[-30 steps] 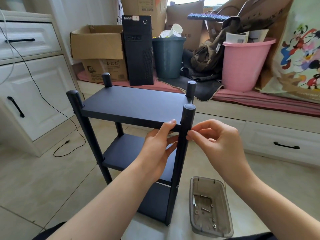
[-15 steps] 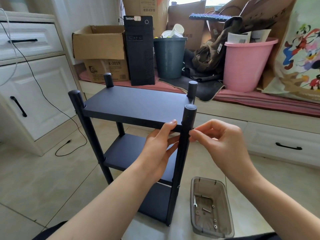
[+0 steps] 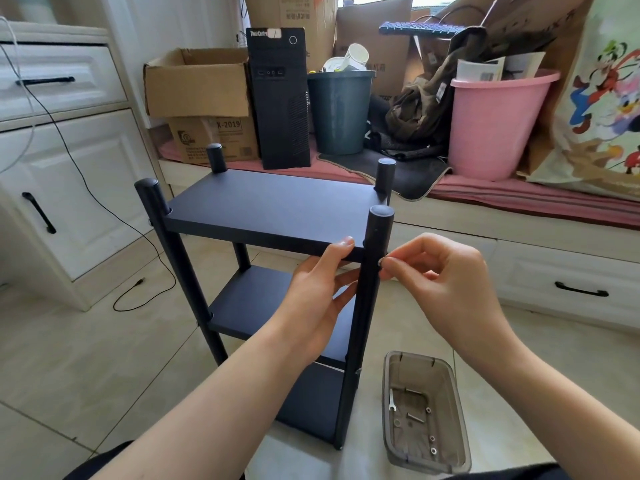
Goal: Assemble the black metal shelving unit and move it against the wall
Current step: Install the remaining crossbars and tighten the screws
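Fingers (image 3: 389, 263) of the right hand (image 3: 446, 282) pinched on a small screw (image 3: 380, 261), pressed to the side of the near-right post (image 3: 372, 292) just under the top shelf (image 3: 273, 211). Other fingers curled in. Left hand (image 3: 318, 296) cups that shelf's front edge from below, thumb tip up on the edge, fingers wrapped under — steadying it against the post.

Shelving unit (image 3: 277, 271) stands upright on the tile floor (image 3: 86, 358), three shelves, four posts, in front of a cluttered window bench (image 3: 519, 216). Not yet at a wall.

Handling, my guess: thin metal, stiff, fairly light; matte paint should give fair grip but may scuff. Loose joints would let it rack, so carry by two posts, or under the top shelf, not by one corner. Screw is tiny and easily dropped; fingertip pinch is right.

Clear tray (image 3: 424, 414) on the floor by the right forearm holds a small wrench (image 3: 391, 400), washers, spare screws.

Against half a second back: hardly any change. Right fingertips have closed in tighter on the post, screw head now showing; left hand unmoved. View drifted a touch.
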### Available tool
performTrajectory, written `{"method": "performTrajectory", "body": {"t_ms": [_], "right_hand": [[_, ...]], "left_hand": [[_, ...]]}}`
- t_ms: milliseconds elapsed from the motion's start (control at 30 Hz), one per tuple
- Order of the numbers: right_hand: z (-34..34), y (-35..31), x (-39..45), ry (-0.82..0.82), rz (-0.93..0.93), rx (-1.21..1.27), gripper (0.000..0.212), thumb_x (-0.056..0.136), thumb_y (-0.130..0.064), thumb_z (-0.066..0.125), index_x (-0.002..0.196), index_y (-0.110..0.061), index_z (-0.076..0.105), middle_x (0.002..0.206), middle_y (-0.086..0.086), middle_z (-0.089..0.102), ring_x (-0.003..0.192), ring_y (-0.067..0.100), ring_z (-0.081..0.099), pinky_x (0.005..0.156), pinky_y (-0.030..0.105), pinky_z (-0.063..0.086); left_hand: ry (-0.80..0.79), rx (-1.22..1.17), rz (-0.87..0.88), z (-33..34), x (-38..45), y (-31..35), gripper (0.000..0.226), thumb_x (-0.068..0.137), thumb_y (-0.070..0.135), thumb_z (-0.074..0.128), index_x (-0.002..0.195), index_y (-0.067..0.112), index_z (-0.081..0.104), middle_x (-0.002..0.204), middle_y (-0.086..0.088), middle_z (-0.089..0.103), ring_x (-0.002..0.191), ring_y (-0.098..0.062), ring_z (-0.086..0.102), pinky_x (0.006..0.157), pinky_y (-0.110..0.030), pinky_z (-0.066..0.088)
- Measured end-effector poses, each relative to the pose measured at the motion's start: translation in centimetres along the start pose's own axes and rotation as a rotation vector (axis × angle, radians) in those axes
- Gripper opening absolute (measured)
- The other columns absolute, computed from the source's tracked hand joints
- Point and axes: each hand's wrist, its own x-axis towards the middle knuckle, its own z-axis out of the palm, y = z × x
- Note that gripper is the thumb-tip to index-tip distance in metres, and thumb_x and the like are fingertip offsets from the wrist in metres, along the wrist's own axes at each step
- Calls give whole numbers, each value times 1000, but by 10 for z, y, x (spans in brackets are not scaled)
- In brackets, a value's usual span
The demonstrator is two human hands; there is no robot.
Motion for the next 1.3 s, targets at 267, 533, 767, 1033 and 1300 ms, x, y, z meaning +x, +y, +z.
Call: {"method": "performTrajectory", "body": {"t_ms": [267,533,767,1033,1300], "right_hand": [[2,2,2,36,25,11,10,81,-15,80,82,-18,70,74,-7,71,66,8,66,66,21,54],[-3,5,6,28,108,149,26,76,-18,84,97,-22,68,86,-6,73,76,6,70,70,18,55],[-9,16,16,-120,252,491,61,73,-12,84,124,-35,58,114,-4,73,97,18,73,83,27,59],[-6,24,19,-112,202,524,53,77,-10,83,120,-34,62,117,-5,70,98,23,73,83,34,60],[-5,30,19,-115,249,570,42,80,-8,80,117,-21,66,113,2,72,100,23,72,89,41,59]], "left_hand": [[20,46,6,2,-2,2,38,97,38,58,118,7,65,114,-11,74,109,-22,70,96,-33,53],[57,650,146,-10,-7,17,33,99,50,51,86,30,73,81,16,76,77,-2,71,73,-27,53],[273,1223,1082,-22,-17,19,33,95,37,56,75,14,68,69,7,61,66,-12,55,59,-23,47],[232,1444,1075,-13,0,12,57,85,52,66,122,9,67,121,-6,65,121,-24,51,107,-42,39],[190,1478,939,-5,6,7,63,92,57,46,133,14,65,136,-1,64,135,-22,53,122,-55,18]]}}
